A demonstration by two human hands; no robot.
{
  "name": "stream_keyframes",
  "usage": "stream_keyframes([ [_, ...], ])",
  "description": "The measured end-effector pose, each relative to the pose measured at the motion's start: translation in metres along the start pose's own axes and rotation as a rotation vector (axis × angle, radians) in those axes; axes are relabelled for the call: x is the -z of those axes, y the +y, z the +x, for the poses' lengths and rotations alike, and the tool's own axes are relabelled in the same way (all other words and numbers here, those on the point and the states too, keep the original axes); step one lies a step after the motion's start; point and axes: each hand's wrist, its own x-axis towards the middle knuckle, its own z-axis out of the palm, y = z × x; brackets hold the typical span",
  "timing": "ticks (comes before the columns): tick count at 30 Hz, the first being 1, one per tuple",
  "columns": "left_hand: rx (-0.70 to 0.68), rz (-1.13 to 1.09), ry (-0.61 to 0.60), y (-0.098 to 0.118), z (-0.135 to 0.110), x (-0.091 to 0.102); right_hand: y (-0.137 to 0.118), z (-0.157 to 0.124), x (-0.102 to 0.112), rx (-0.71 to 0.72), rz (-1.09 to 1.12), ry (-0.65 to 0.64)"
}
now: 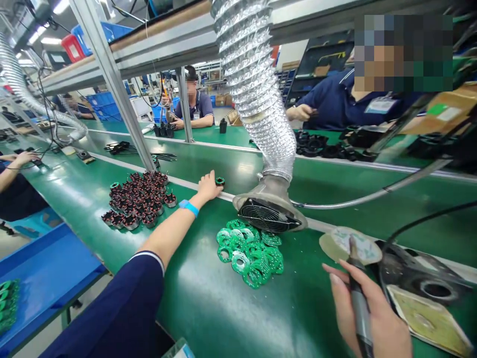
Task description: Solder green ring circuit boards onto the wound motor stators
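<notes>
My left hand [207, 187] reaches far out across the green bench, its fingers closed on a small wound coil [220, 181] at the edge of the conveyor belt [208, 164]. A blue band is on that wrist. My right hand [372, 318] at the lower right grips a soldering iron [358, 298], its tip resting on a round sponge pad [352, 244]. A heap of green ring-shaped circuit boards [249, 253] lies between my hands. A pile of dark wound coils [137, 199] sits to the left of my left hand.
A silver flexible duct [257, 89] ends in a fume fan [269, 214] just behind the green boards. An iron stand [428, 286] and a yellowed pad [428, 313] sit at the right. Other people work across the belt and at the left. A blue bin [48, 278] stands lower left.
</notes>
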Motion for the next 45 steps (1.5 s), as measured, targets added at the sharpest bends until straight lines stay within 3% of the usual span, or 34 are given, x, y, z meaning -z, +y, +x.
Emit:
stream_keyframes([
  [6, 0.088, 0.265, 0.015, -0.082, -0.073, 0.063, -0.022, -0.007, -0.001, -0.074, 0.024, 0.029],
  [10, 0.099, 0.351, -0.050, -0.109, -0.117, 0.066, -0.032, -0.015, -0.005, -0.085, 0.038, 0.103],
  [13, -0.008, 0.384, -0.060, -0.101, -0.144, 0.057, -0.043, -0.023, -0.011, -0.021, 0.073, -0.004],
  [15, -0.150, 0.347, -0.070, -0.090, -0.161, 0.052, -0.054, -0.030, -0.017, 0.044, 0.136, -0.089],
  [20, -0.528, 0.040, -0.188, -0.079, -0.198, 0.043, -0.086, -0.051, -0.045, 0.093, 0.138, -0.335],
  [23, -0.517, -0.187, -0.189, -0.088, -0.206, 0.035, -0.090, -0.060, -0.058, 0.109, -0.041, -0.384],
  [26, -0.452, -0.237, -0.295, -0.098, -0.203, 0.029, -0.084, -0.063, -0.062, 0.132, -0.189, -0.429],
  [30, -0.516, -0.131, -0.373, -0.094, -0.191, 0.024, -0.080, -0.063, -0.062, 0.235, -0.183, -0.487],
  [33, -0.581, -0.202, -0.399, -0.080, -0.184, 0.021, -0.085, -0.066, -0.063, 0.297, -0.121, -0.526],
  [35, -0.612, -0.318, -0.424, -0.070, -0.182, 0.020, -0.088, -0.068, -0.061, 0.318, -0.072, -0.508],
  [39, -0.715, -0.455, -0.496, -0.050, -0.185, 0.024, -0.088, -0.069, -0.048, 0.352, 0.040, -0.354],
  [45, -1.009, -0.119, -0.525, -0.015, -0.192, 0.047, -0.083, -0.078, -0.017, 0.370, 0.041, -0.254],
])
